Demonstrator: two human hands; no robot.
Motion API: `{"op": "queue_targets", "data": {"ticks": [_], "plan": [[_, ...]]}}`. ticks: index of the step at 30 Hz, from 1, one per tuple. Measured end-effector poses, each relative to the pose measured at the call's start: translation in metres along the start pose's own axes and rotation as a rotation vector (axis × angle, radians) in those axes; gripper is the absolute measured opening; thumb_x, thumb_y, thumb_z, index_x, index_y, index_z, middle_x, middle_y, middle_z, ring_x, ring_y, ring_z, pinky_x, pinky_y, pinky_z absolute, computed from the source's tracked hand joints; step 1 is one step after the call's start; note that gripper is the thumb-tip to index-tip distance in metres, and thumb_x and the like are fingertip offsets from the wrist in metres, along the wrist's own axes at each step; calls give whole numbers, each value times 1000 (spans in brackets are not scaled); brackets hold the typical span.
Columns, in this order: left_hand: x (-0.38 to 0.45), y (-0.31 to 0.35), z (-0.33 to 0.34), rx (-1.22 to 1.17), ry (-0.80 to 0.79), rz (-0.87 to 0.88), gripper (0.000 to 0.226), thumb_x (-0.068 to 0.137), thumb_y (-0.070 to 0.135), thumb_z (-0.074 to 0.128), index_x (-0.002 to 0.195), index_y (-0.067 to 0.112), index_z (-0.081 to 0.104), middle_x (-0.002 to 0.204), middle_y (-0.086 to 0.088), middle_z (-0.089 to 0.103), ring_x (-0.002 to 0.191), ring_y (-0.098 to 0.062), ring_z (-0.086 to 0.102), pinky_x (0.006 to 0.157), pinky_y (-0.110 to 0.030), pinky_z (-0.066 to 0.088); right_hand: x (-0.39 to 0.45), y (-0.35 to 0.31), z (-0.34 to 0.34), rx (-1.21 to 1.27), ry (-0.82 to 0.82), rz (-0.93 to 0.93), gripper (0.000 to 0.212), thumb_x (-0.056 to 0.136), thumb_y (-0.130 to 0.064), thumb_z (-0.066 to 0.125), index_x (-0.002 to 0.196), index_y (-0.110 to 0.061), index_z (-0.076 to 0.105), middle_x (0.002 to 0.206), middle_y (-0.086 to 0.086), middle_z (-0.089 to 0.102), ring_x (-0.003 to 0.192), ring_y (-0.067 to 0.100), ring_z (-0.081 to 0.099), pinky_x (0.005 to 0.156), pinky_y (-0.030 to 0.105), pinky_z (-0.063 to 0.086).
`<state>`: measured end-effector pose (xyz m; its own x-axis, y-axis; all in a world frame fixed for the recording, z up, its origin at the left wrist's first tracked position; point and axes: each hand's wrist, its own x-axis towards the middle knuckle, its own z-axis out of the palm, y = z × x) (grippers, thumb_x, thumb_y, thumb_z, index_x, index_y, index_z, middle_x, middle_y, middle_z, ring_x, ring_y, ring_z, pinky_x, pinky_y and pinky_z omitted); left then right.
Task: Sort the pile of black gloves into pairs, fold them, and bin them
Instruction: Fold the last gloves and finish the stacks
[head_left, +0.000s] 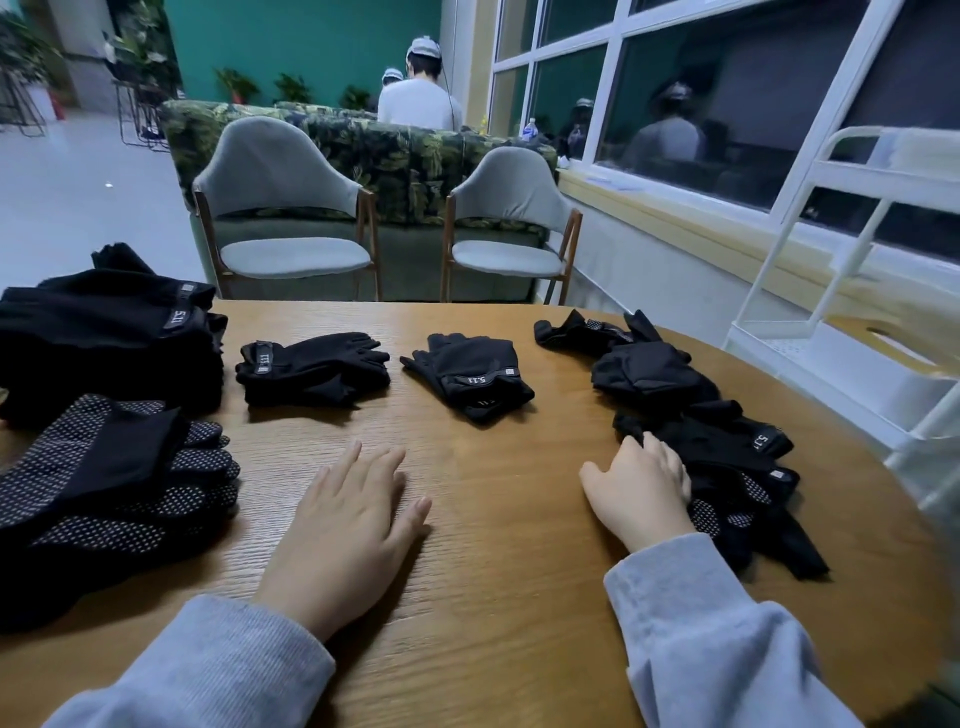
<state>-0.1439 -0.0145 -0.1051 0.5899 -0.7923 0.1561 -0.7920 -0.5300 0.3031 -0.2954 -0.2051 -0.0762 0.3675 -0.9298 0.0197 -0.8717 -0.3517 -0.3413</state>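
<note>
Wooden table (498, 597) | two folded glove pairs (314, 368) | two chairs (283, 208)

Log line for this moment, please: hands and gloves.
left hand: flat on table, holds nothing | right hand: fingers on loose glove pile | folded pairs: mid-table

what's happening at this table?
A person is sorting black gloves on a wooden table. The left hand rests flat on the wood; the right hand touches the loose pile on the right. Two folded pairs sit mid-table, with glove stacks on the left.
</note>
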Motion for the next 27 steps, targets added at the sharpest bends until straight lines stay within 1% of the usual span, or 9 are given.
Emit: {"op": "queue_targets", "data": {"ticks": [4, 8, 11, 15, 18, 20, 23, 25, 27], "plan": [[0, -3, 1, -14, 5, 13, 95, 64, 71, -11, 145, 31, 18, 153, 13, 18, 143, -7, -2, 116, -28, 3, -4, -3, -5, 157, 209, -78, 50, 92, -27, 46, 140, -14, 37, 150, 2, 29, 139, 22, 18, 112, 42, 14], [-1, -2, 1, -70, 22, 13, 70, 85, 69, 12, 144, 32, 21, 151, 13, 23, 143, -6, 6, 117, -29, 7, -3, -4, -4, 346, 506, -268, 37, 89, -6, 50, 124, -16, 56, 130, -1, 54, 125, 22, 38, 100, 38, 26], [-4, -1, -3, -150, 89, 63, 71, 80, 70, 13, 139, 34, 30, 135, 21, 37, 133, -4, 29, 114, -31, 20, -4, -9, 2, 426, 552, -488, 37, 82, 10, 53, 109, -13, 64, 111, 0, 63, 108, 23, 54, 92, 37, 37], [-8, 4, -9, -411, 191, 150, 54, 77, 65, 30, 126, 44, 37, 113, 35, 38, 104, 17, 43, 108, -28, 30, -16, -20, 10, 408, 349, -775, 37, 80, 9, 54, 106, -17, 61, 97, -17, 51, 94, 2, 48, 86, 38, 46], [-11, 9, -11, -480, 262, 205, 41, 85, 43, 56, 121, 47, 36, 113, 34, 40, 108, 9, 45, 91, -1, 30, -22, -26, 12, 403, 128, -896, 33, 85, 3, 52, 107, -19, 61, 98, -30, 42, 99, -8, 41, 95, 35, 42], [-12, 10, -10, -512, 258, 226, 49, 86, 21, 64, 117, 49, 38, 113, 30, 44, 112, 7, 45, 85, 5, 29, -24, -26, 13, 409, 32, -931, 32, 87, 1, 51, 107, -21, 61, 101, -33, 42, 101, -10, 43, 99, 35, 40], [-10, 8, -9, -517, 228, 244, 40, 87, 21, 63, 110, 50, 48, 101, 27, 57, 105, 8, 50, 82, -3, 37, -26, -28, 15, 423, -54, -940, 33, 87, -2, 48, 106, -26, 60, 103, -26, 48, 105, -10, 44, 100, 35, 41], [-10, 7, -9, -463, 226, 239, 37, 85, 32, 54, 114, 51, 42, 91, 27, 59, 96, 2, 55, 82, -12, 40, -29, -31, 17, 443, -71, -961, 34, 84, -5, 44, 104, -26, 61, 102, -27, 50, 107, -6, 46, 98, 35, 42], [-11, 7, -9, -467, 204, 229, 36, 86, 32, 52, 111, 55, 41, 88, 26, 57, 93, 0, 54, 80, -12, 39, -29, -32, 20, 455, -79, -973, 34, 83, -6, 44, 103, -27, 61, 103, -29, 51, 108, -4, 47, 97, 36, 42]]}}
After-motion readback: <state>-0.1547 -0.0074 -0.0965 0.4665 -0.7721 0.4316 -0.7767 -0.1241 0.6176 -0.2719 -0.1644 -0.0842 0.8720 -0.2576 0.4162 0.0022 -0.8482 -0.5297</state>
